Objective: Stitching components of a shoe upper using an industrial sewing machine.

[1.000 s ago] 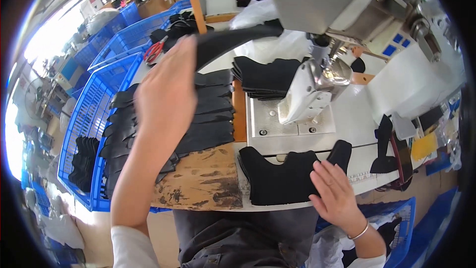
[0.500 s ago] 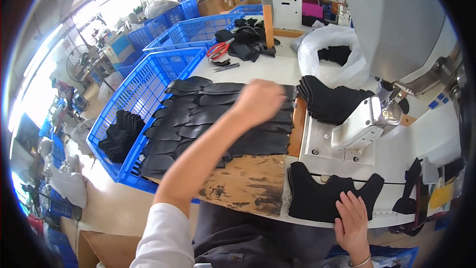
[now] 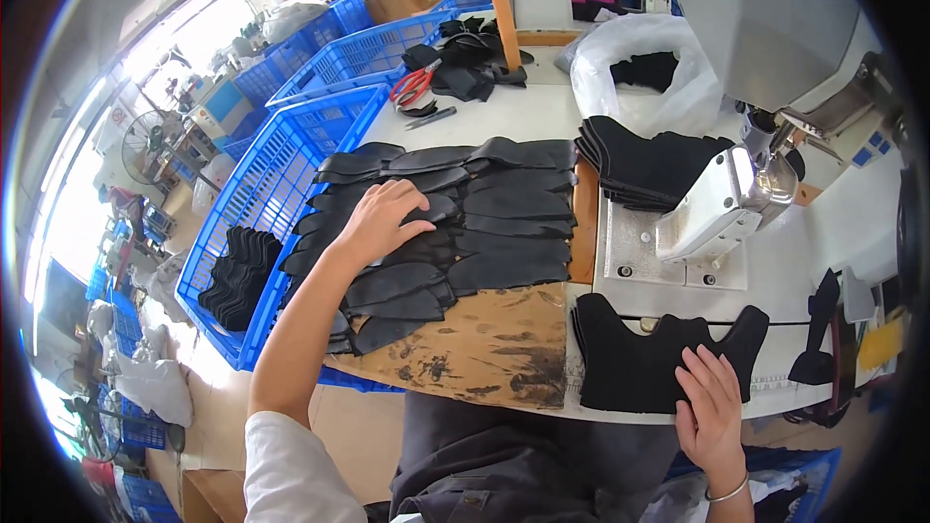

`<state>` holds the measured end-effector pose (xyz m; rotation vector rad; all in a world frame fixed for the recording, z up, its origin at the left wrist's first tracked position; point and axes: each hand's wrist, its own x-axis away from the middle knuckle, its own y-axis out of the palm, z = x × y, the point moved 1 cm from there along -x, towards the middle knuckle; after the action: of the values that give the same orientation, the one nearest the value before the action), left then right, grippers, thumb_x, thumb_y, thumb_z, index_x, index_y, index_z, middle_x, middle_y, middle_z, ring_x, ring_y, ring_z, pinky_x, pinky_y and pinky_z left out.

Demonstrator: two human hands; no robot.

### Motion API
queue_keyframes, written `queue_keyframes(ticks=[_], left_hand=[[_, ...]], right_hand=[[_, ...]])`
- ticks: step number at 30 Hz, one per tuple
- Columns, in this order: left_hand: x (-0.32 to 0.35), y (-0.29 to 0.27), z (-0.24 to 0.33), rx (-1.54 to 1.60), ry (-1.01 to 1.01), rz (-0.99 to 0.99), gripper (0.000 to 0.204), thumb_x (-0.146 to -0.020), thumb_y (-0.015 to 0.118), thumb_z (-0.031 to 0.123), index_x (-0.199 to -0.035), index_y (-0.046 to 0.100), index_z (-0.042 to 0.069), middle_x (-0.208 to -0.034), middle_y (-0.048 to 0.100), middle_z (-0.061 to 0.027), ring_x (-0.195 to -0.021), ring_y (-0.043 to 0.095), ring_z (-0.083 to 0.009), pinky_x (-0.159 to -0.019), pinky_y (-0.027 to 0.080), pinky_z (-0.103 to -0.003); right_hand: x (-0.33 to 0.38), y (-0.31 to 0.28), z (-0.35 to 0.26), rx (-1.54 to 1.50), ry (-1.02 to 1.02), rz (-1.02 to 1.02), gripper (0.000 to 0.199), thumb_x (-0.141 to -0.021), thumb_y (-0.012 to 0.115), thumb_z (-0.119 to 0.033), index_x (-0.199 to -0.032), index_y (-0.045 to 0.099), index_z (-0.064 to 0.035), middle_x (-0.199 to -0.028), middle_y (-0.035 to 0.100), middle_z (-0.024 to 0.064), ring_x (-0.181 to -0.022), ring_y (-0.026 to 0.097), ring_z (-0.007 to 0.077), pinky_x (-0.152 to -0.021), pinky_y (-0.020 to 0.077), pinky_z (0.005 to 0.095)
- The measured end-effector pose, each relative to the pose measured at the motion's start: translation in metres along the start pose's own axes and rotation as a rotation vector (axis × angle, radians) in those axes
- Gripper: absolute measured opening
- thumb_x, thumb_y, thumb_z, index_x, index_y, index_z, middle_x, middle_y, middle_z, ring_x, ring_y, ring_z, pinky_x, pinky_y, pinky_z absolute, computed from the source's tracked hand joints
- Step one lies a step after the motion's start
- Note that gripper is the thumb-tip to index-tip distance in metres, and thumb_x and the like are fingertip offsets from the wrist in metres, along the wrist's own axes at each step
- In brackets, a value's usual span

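My left hand (image 3: 378, 223) rests on rows of overlapping black strap-like pieces (image 3: 518, 203). Its fingers are stretched and the thumb stands apart; nothing shows in its grasp. Under the pieces lies a stained brown board (image 3: 504, 344). At the table's front right, my right hand (image 3: 713, 416) lies open, fingers flat on the right part of a stack of black fabric panels (image 3: 630, 358). The panels have notched upper edges. A second stack of black cut panels (image 3: 649, 165) sits farther back, beside the white metal arm of a machine (image 3: 705, 203).
Blue plastic crates (image 3: 281, 160) stand along the left, the nearest with wavy black pieces (image 3: 240, 276) inside. Red-handled scissors (image 3: 414, 84) and a small cutter (image 3: 431, 118) lie at the back near black scraps (image 3: 470, 63). A white plastic bag (image 3: 591, 73) stands behind the machine.
My left hand has swung left and down from the far right rows onto the middle-left pieces, some of which are shifted. My right hand stays on the panel stack. The whole view has moved slightly.
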<state>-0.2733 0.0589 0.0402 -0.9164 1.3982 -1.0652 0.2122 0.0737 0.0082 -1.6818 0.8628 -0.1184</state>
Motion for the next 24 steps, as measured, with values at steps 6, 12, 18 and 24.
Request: queue_keyframes(ticks=[6, 12, 18, 24], left_hand=[[0.013, 0.011, -0.039, 0.317, -0.469, 0.448, 0.014, -0.078, 0.067, 0.016, -0.081, 0.064, 0.002, -0.076, 0.062, -0.0101, -0.066, 0.061, -0.0204, -0.059, 0.047, -0.032], [0.098, -0.033, -0.121, 0.554, -0.906, 1.156, 0.022, -0.089, 0.065, 0.024, -0.088, 0.062, 0.002, -0.067, 0.056, -0.0018, -0.058, 0.055, -0.0078, -0.05, 0.045, -0.022], [0.055, -0.065, -0.001, 0.515, -0.617, 0.942, 0.014, -0.091, 0.065, 0.017, -0.093, 0.061, 0.004, -0.073, 0.057, -0.0005, -0.061, 0.05, -0.0046, -0.055, 0.043, -0.02], [0.005, -0.076, 0.091, 0.325, -0.211, 0.679, 0.013, -0.084, 0.068, 0.01, -0.088, 0.061, 0.0, -0.086, 0.064, -0.0064, -0.069, 0.059, -0.0115, -0.063, 0.049, -0.024]], right_hand=[[0.002, -0.002, -0.002, 0.0, 0.021, -0.004, 0.038, -0.074, 0.06, -0.004, -0.112, 0.06, -0.0011, -0.128, 0.056, 0.0155, -0.121, 0.051, 0.036, -0.104, 0.0357, 0.051], [0.002, -0.007, 0.0, -0.217, 0.046, 0.115, 0.033, -0.075, 0.059, -0.002, -0.108, 0.059, -0.0004, -0.126, 0.058, 0.0168, -0.118, 0.053, 0.0374, -0.103, 0.0362, 0.0505], [-0.023, -0.018, -0.015, -0.298, -0.02, 0.209, 0.032, -0.075, 0.058, -0.002, -0.107, 0.06, -0.0002, -0.119, 0.062, 0.0178, -0.111, 0.057, 0.037, -0.096, 0.0438, 0.046], [-0.067, -0.019, -0.046, -0.461, -0.087, 0.147, 0.045, -0.07, 0.068, 0.002, -0.115, 0.058, -0.0001, -0.121, 0.059, 0.0179, -0.107, 0.058, 0.0369, -0.091, 0.047, 0.0411]])
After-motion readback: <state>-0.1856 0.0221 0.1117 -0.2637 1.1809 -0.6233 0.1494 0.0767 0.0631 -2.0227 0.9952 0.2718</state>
